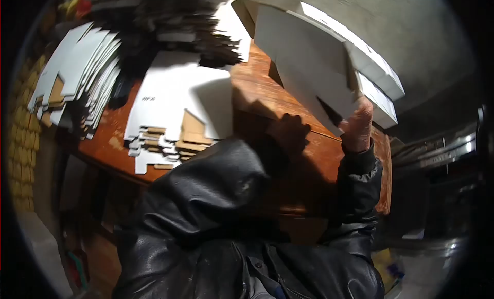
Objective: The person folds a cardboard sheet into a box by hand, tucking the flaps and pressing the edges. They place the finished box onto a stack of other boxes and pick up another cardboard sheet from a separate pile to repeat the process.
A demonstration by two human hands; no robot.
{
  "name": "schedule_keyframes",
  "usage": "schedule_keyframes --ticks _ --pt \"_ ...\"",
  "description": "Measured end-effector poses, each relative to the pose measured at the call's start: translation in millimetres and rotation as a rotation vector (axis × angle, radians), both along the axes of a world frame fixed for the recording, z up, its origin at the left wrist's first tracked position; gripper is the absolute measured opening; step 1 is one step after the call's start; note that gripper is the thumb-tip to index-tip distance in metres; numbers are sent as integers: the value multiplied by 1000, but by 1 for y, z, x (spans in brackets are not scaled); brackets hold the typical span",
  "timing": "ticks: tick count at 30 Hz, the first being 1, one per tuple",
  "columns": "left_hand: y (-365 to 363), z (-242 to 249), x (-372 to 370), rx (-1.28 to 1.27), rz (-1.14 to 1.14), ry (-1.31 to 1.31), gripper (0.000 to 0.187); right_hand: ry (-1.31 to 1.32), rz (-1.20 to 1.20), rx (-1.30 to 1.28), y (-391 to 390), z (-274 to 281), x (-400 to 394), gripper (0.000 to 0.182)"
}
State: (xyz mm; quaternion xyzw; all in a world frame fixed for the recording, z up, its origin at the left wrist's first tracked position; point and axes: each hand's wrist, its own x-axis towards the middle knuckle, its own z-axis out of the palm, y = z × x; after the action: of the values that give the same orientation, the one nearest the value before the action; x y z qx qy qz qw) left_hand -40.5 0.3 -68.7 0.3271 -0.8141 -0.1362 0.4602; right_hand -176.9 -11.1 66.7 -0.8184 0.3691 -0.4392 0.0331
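A white cardboard box (303, 57), partly folded with brown inner flaps, stands tilted over the right side of the table. My right hand (358, 125) grips its near lower corner, the thumb set apart from the fingers at the edge. My left hand (289, 134) is in deep shadow over the tabletop, left of the box and apart from it. Its fingers are loosely bent with gaps between them, and nothing shows in them. Left of that hand lies a stack of flat white box blanks (159, 98) with brown undersides.
Another stack of flat blanks (77, 67) lies at the table's left end. Dark stacked card (190, 26) rises at the back. White finished boxes (378, 75) stand in a row behind the tilted box. The reddish-brown wooden table (324, 168) ends at the right beside metal items (447, 150).
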Motion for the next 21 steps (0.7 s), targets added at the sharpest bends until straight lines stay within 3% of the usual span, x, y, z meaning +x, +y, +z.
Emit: schedule_keyframes --ticks 1,3,5,7,9,10,13,14,17,18,21 --pt "-6 -17 -7 -111 -23 201 25 -111 31 97 -2 -4 -20 25" --pt "-18 -9 5 277 -61 30 33 -292 124 183 -2 -15 -55 27" --pt "-12 25 19 694 -31 190 39 -482 273 244 1 -31 -82 24" --pt "-19 32 22 957 -221 693 59 -706 358 364 9 -35 -87 24" --pt "-18 40 23 1141 -317 845 77 -900 361 484 14 -39 -81 25" --pt "-17 42 24 1235 -358 925 85 -610 190 344 13 -44 -84 27" --pt "-14 44 21 1232 -337 1032 99 -283 22 294 23 -37 -73 32" --pt "-13 44 21 1232 -327 1093 93 -193 4 216 24 -36 -68 35" --pt "-21 37 20 977 -174 1011 102 18 -26 -39 30 -29 -48 34" --pt "-29 41 25 675 -223 846 96 44 -3 -81 22 -38 -47 32" --pt "-26 50 33 604 -120 961 90 25 36 41 27 -45 -47 34"
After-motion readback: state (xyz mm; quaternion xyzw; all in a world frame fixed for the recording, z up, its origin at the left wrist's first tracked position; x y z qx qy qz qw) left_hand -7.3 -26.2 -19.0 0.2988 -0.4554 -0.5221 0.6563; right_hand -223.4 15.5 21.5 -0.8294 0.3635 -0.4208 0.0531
